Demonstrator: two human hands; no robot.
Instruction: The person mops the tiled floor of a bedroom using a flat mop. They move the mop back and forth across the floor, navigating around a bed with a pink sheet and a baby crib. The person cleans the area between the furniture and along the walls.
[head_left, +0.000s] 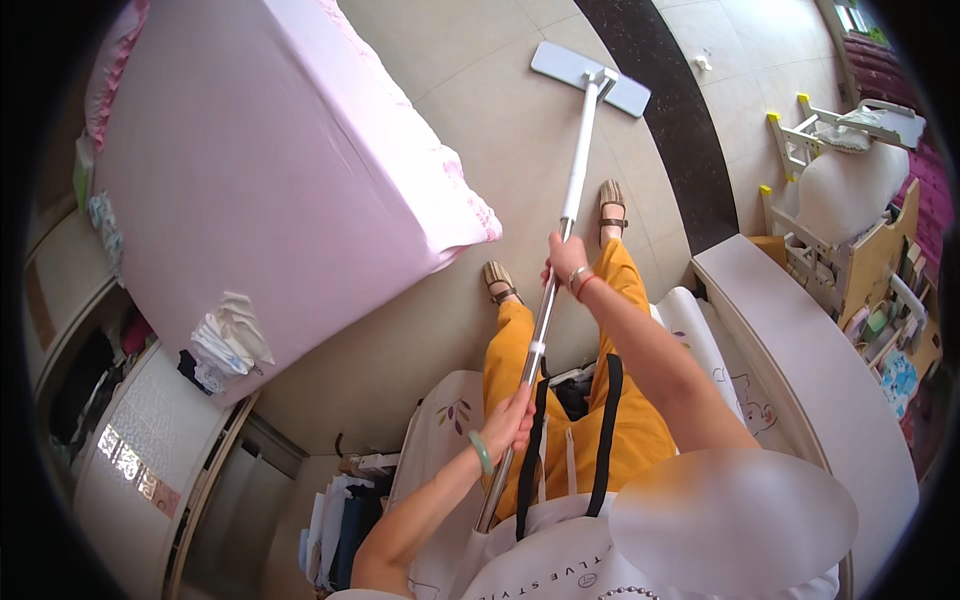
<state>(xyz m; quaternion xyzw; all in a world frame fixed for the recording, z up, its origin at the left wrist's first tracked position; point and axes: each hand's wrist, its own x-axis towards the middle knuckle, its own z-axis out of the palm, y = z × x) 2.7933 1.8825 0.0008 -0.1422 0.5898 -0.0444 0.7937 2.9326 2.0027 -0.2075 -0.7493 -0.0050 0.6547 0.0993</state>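
Observation:
A flat mop (577,165) with a long white and silver pole slants from my waist out across the tiled floor. Around the lower silver part of the pole, my left hand (508,425) is closed, a green bangle on its wrist. Farther along, my right hand (567,259) wraps the pole just below its white section. The mop's pale rectangular head (560,64) lies flat on the beige tiles, its right end near a dark floor strip (672,140). My feet in sandals stand on either side below the head.
A bed with a pink sheet (260,150) fills the left, a pile of clothes (232,335) on its near corner. On the right stand a pale cabinet (800,330) and a white chair (855,195). A small white scrap (703,63) lies on the far floor. Hanging clothes (335,530) are at lower left.

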